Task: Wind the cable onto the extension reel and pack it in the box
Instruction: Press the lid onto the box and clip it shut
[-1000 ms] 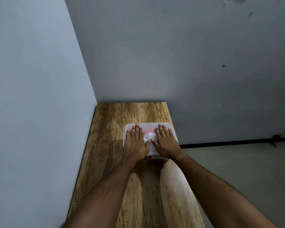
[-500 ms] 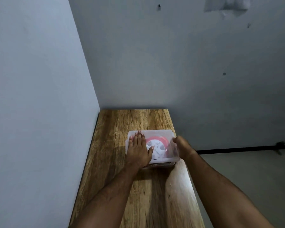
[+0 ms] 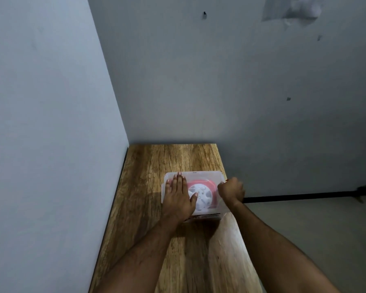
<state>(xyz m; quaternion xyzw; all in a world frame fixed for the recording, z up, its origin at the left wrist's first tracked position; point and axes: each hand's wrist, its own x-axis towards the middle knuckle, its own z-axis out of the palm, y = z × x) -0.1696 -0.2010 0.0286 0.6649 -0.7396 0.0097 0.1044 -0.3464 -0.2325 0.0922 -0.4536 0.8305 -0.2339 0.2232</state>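
Observation:
A translucent plastic box (image 3: 212, 177) with its lid on sits on the wooden table (image 3: 152, 163), near the table's right edge. Through the lid I see the extension reel (image 3: 203, 195), a white round hub with a red rim, lying flat inside. My left hand (image 3: 179, 197) lies flat on the left half of the lid, fingers straight and pointing away from me. My right hand (image 3: 230, 190) is curled over the box's right edge, fingers closed around the rim. A small red bit shows at its fingertips; I cannot tell what it is.
A pale wall (image 3: 51, 123) runs close along the table's left side and another wall (image 3: 220, 81) stands at its far end. To the right the table drops off to a grey floor (image 3: 315, 229), with a black strip (image 3: 304, 195) along the wall's base.
My right hand has left the top of the lid, slid to the box's right side and curled around the edge. My left hand stays flat on the lid.

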